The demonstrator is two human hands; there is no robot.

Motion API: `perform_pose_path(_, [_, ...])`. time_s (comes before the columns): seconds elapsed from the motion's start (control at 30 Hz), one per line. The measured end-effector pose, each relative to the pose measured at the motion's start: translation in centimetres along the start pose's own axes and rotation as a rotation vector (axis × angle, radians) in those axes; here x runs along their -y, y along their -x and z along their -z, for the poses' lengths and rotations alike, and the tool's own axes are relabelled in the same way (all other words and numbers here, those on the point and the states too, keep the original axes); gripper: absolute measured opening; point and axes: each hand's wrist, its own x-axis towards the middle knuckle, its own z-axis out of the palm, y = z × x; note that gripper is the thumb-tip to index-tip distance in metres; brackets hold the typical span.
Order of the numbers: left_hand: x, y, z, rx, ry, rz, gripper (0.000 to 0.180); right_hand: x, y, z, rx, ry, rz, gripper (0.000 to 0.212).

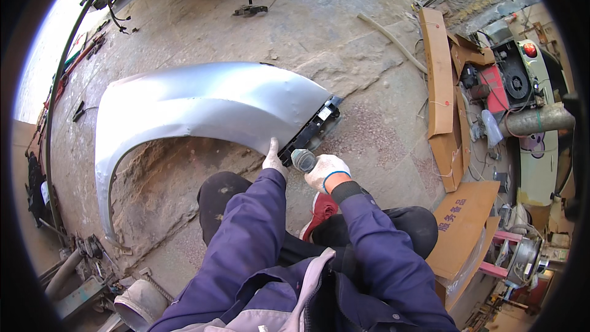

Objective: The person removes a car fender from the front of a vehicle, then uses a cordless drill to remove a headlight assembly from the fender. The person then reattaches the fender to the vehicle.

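A silver car fender [203, 95] lies on the floor in front of me, its wheel arch curving toward me. Along its right end runs a black plastic bracket [316, 123] with a white label. My left hand [273, 158], in a pale glove, grips the fender's near right corner, thumb up along the panel; its other fingers are mostly hidden. Just to the right, my right hand [329, 171], in a white glove with a blue cuff edge, is closed around a grey round-headed tool [303, 160]. That head sits close to the bracket's lower end; whether it touches, I cannot tell.
Cardboard pieces [437, 74] and a flattened carton [462, 224] lie to the right, beside a radiator fan [516, 77] and a metal pipe [538, 120]. A small dark metal part [250, 9] is on the floor ahead. Scrap metal [83, 270] clutters the lower left.
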Motion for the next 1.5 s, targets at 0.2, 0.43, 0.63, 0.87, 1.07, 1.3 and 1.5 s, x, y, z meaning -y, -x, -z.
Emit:
perform_pose_path(0.2, [-0.2,0.4,-0.3,0.057,0.034,0.090,0.077,0.0,0.2,0.2,0.007,-0.001,0.007,0.036])
perform_pose_path(0.43, [-0.3,1.8,-0.9,0.000,-0.073,0.057,0.090,-0.3,0.0,0.2,-0.006,-0.022,0.002,0.037])
perform_pose_path(0.63, [-0.1,1.2,-0.7,0.017,-0.024,0.042,0.094,-0.5,-0.2,0.4,-0.011,-0.038,-0.012,0.039])
perform_pose_path(0.87, [-0.1,0.6,-0.2,0.011,-0.042,-0.033,0.062,-0.8,-0.4,0.5,0.003,-0.054,-0.007,0.040])
perform_pose_path(1.07, [-0.4,0.9,-0.7,-0.068,-0.054,-0.019,0.064,-1.2,-0.4,0.4,0.001,-0.069,0.007,0.040])
perform_pose_path(1.3, [-0.6,2.9,-1.6,-0.054,0.003,0.029,0.067,-1.9,-0.4,0.7,-0.001,-0.149,-0.005,0.041])
perform_pose_path(1.5, [-0.3,2.2,-1.5,-0.052,-0.007,-0.030,0.069,-1.7,0.4,0.1,-0.057,-0.144,0.012,0.039])
